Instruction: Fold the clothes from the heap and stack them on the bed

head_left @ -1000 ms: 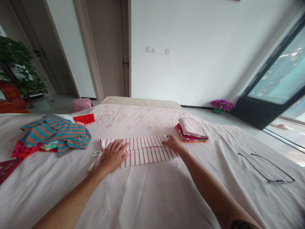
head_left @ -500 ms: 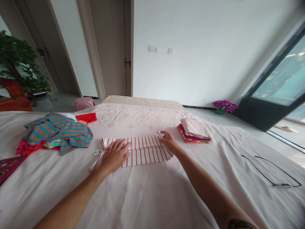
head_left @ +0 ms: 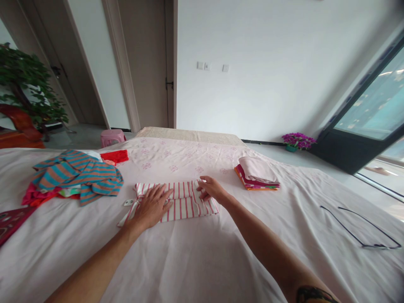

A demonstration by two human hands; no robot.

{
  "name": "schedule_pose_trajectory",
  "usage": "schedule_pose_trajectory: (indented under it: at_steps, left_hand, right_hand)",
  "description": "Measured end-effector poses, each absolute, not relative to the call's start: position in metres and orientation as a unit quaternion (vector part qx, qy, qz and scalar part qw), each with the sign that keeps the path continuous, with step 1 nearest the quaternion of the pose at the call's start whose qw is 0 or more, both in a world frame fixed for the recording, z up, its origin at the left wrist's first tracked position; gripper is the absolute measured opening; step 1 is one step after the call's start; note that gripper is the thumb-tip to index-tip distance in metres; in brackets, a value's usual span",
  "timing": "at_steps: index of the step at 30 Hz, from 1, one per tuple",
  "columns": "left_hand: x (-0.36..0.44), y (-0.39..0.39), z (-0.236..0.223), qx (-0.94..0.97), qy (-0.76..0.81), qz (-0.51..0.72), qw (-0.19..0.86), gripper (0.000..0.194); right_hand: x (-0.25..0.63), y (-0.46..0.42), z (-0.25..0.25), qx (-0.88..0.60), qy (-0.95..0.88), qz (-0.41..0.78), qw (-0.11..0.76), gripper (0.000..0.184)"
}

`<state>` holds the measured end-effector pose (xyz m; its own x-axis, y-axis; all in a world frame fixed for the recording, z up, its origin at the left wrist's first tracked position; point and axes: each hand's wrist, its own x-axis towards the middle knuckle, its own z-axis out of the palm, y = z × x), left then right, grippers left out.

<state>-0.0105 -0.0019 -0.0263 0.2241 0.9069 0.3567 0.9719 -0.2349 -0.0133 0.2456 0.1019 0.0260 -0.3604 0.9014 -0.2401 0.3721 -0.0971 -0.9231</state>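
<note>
A white garment with red stripes (head_left: 179,209) lies as a long folded strip in front of me on the bed sheet. My left hand (head_left: 154,204) rests flat on its left part, fingers stretched out over the cloth. At the right end, where the cloth is turned over toward the middle, is my right hand (head_left: 213,189). Its fingers are bent and apart, touching the fold. A small white tag (head_left: 128,202) sticks out at the garment's left edge.
On the left lies a loose heap of clothes with a striped blue and brown shirt (head_left: 85,174) on top. A folded clothes stack (head_left: 257,171) stands to the right, with eyeglasses (head_left: 375,245) farther right. Beyond the bed are a pink stool (head_left: 112,137) and purple flowers (head_left: 298,141).
My right hand has moved left, bringing the garment's right end over toward the middle, and its pinch has loosened. The strip is shorter. My left hand has stayed in place.
</note>
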Motion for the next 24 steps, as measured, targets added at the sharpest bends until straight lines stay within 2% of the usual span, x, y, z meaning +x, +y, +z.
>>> schedule_pose_trajectory:
  at_steps: [4,10,14,18,24]
  left_hand:
    - [-0.011,-0.001,-0.028,-0.773,-0.609,-0.137,0.113,0.047]
    - [-0.011,-0.001,-0.028,-0.774,-0.609,-0.139,0.106,0.048]
    - [-0.011,-0.001,-0.028,-0.774,-0.608,-0.143,0.104,0.047]
    - [-0.012,-0.001,-0.03,-0.774,-0.607,-0.148,0.103,0.047]
    - [-0.012,-0.001,-0.029,-0.774,-0.605,-0.154,0.106,0.045]
  right_hand:
    - [0.249,0.095,0.032,-0.477,-0.602,0.584,0.262,0.055]
    - [0.252,0.093,0.026,-0.453,-0.622,0.589,0.247,0.048]
    - [0.253,0.094,0.022,-0.454,-0.612,0.586,0.276,0.045]
    - [0.254,0.094,0.019,-0.467,-0.621,0.552,0.303,0.041]
    - [0.265,0.098,0.007,-0.496,-0.673,0.434,0.334,0.034]
